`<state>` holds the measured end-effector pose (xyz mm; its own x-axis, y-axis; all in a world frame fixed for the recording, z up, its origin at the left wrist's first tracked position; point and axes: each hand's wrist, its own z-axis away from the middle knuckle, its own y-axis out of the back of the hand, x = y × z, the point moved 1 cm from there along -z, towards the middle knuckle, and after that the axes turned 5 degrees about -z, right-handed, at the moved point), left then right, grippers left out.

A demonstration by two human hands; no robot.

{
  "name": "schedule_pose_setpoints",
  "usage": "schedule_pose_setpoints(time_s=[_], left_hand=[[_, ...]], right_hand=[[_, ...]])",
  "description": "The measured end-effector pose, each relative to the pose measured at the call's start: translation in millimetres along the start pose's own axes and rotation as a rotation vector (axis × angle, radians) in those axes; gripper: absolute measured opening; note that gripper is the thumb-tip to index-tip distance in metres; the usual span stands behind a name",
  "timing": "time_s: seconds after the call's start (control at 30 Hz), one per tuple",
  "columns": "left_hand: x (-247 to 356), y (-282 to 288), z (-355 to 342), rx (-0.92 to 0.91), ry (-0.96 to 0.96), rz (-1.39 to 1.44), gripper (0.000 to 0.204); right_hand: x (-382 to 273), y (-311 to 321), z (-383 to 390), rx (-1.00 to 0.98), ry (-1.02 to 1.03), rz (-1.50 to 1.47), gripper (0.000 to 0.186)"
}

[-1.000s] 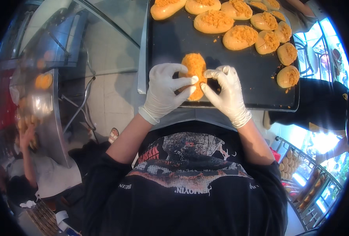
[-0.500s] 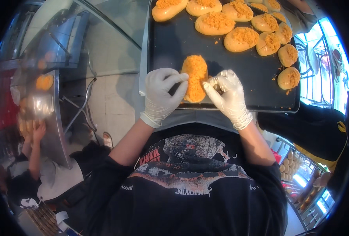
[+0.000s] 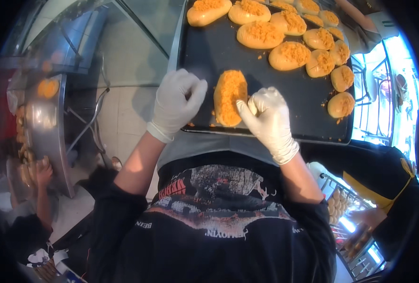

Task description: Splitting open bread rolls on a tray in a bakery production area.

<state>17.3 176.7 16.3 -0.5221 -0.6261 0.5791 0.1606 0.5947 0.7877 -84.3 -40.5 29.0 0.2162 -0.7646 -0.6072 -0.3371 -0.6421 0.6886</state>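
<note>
An oblong bun with orange shredded topping lies lengthwise at the near edge of the black baking tray. Both my hands wear pale gloves. My left hand is off to the bun's left, apart from it, its fingers curled and thumb against the forefinger; what the pinch holds, if anything, cannot be made out. My right hand is at the bun's right side, thumb tip on the topping's edge. Its other fingers are curled in, and their inner side is hidden.
Several topped buns fill the tray's far and right parts, with crumbs between. At the left, another person's hand is by buns on a metal table. A person in dark clothing is at the right, near a rack with rolls.
My left hand has moved left, away from the bun. My right hand has shifted slightly left, its thumb now over the topping. The view has shifted a little too.
</note>
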Motion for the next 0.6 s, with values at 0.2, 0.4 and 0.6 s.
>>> schedule_pose_setpoints(time_s=[0.2,0.4,0.6], left_hand=[[15.1,-18.2,9.7,0.12,-0.187,0.024,0.009],[13.3,-24.1,8.4,0.089,-0.204,-0.005,0.012],[10.7,-27.0,4.8,0.075,-0.202,0.022,0.012]], right_hand=[[3.3,-13.2,-10.3,-0.11,-0.155,0.024,0.044],[8.0,-19.5,-11.2,-0.15,-0.18,0.018,0.05],[13.7,-21.1,-10.9,-0.192,-0.236,0.004,0.052]])
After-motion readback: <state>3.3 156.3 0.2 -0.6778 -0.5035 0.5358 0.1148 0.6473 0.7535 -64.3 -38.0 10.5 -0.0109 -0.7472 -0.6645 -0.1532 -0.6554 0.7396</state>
